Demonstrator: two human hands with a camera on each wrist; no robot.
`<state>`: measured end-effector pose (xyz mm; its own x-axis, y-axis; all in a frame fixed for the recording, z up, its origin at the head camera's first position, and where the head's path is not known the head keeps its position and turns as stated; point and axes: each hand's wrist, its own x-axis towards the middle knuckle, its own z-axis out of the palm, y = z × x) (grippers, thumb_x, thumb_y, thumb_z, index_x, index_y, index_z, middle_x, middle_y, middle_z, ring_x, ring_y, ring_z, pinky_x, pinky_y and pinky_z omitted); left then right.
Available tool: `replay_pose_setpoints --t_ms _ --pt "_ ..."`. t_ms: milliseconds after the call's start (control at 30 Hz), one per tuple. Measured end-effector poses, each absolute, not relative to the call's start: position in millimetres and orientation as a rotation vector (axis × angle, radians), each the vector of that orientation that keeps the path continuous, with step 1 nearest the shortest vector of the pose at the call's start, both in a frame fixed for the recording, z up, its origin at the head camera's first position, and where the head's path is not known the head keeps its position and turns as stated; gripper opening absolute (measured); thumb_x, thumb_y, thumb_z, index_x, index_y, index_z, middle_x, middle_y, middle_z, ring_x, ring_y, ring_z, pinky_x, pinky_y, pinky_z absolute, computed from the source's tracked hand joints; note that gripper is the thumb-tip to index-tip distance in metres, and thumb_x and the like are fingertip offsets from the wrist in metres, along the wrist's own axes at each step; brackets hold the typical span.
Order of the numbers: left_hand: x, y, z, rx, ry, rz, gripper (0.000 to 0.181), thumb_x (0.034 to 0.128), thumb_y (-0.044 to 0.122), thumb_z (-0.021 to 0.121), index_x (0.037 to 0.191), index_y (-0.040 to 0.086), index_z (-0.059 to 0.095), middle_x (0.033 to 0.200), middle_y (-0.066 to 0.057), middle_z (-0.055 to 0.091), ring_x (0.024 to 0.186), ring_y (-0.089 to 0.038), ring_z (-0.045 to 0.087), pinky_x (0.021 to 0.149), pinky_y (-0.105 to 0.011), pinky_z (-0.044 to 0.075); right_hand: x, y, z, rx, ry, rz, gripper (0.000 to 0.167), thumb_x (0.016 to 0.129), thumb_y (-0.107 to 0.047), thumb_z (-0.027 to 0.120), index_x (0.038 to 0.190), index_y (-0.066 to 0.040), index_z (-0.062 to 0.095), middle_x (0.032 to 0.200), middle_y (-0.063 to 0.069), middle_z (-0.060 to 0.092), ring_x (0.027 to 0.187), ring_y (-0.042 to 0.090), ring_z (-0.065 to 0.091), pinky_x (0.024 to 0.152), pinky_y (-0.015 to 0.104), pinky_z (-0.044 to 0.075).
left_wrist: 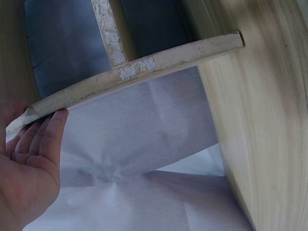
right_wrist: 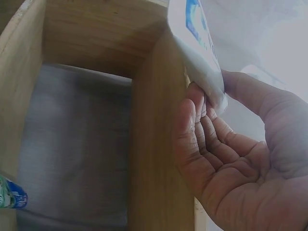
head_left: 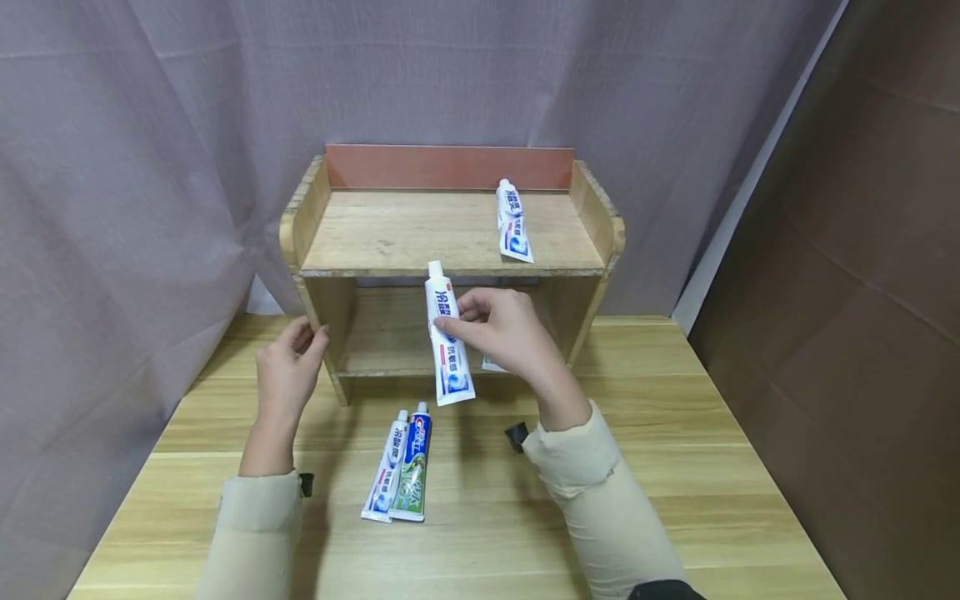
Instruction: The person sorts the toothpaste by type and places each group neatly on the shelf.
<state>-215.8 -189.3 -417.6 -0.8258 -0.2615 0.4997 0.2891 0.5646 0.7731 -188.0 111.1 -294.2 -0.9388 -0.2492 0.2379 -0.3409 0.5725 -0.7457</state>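
My right hand (head_left: 510,329) pinches a white and blue toothpaste tube (head_left: 452,367) between thumb and fingers, its cap upward, in front of the wooden shelf (head_left: 390,233). In the right wrist view that tube hides part of the shelf's side. At the shelf's left side panel, my left hand (head_left: 288,367) grips the edge, with thumb and fingers on opposite faces in the left wrist view. Another white toothpaste tube (head_left: 513,221) lies on the top board. On the table, a white tube (head_left: 387,471) and a blue-green tube (head_left: 412,467) lie side by side, touching.
On the lower board lies a green and blue tube (right_wrist: 13,193), mostly hidden by my right hand in the head view. The shelf stands on a wood-grain table (head_left: 675,467), before a grey curtain (head_left: 450,75). A brown curtain (head_left: 840,250) hangs at the right.
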Motion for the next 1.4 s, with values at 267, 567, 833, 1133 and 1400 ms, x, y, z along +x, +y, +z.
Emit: replay_pose_setpoints --t_ms 267,567,833,1133,1400 --pt "-217 -190 -418 -0.033 -2.219 -1.251 0.027 0.0969 0.022 0.067 0.115 0.003 0.072 0.108 -0.019 0.073 0.1 -0.032 0.073 0.086 -0.038 0.06 -194 109 -277 0.527 -2.689 1.267 0.027 0.088 -0.037 0.078 0.099 -0.013 0.073 0.084 -0.006 0.072 0.076 0.012 0.067 0.068 0.03 0.057" --pt "-215 -189 -419 -0.031 -2.226 -1.268 0.027 0.0975 0.024 0.066 0.115 0.004 0.072 0.108 -0.019 0.073 0.1 -0.032 0.072 0.086 -0.038 0.059 -198 107 -267 0.525 -2.702 1.298 0.027 0.089 -0.037 0.077 0.1 -0.013 0.073 0.087 -0.005 0.072 0.079 0.013 0.067 0.073 0.03 0.057" --pt "-216 -188 -417 -0.039 -2.21 -1.249 0.026 0.0968 0.022 0.067 0.114 0.004 0.073 0.107 -0.019 0.073 0.099 -0.032 0.073 0.085 -0.037 0.06 -208 105 -253 0.536 -2.693 1.267 0.028 0.089 -0.036 0.077 0.1 -0.011 0.073 0.086 -0.003 0.072 0.078 0.014 0.066 0.072 0.029 0.055" --pt "-216 -188 -417 -0.051 -2.212 -1.24 0.026 0.097 0.022 0.067 0.114 0.003 0.073 0.107 -0.019 0.073 0.099 -0.031 0.073 0.084 -0.037 0.06 -233 96 -229 0.536 -2.672 1.239 0.026 0.09 -0.034 0.077 0.097 -0.009 0.073 0.084 0.0 0.072 0.074 0.014 0.067 0.064 0.028 0.056" --pt "-215 -189 -417 -0.039 -2.218 -1.233 0.025 0.0969 0.022 0.067 0.113 0.003 0.073 0.106 -0.018 0.074 0.099 -0.03 0.073 0.085 -0.038 0.06 -255 84 -218 0.461 -2.696 1.412 0.023 0.09 -0.026 0.078 0.095 -0.004 0.071 0.087 0.007 0.072 0.072 0.019 0.071 0.067 0.033 0.064"
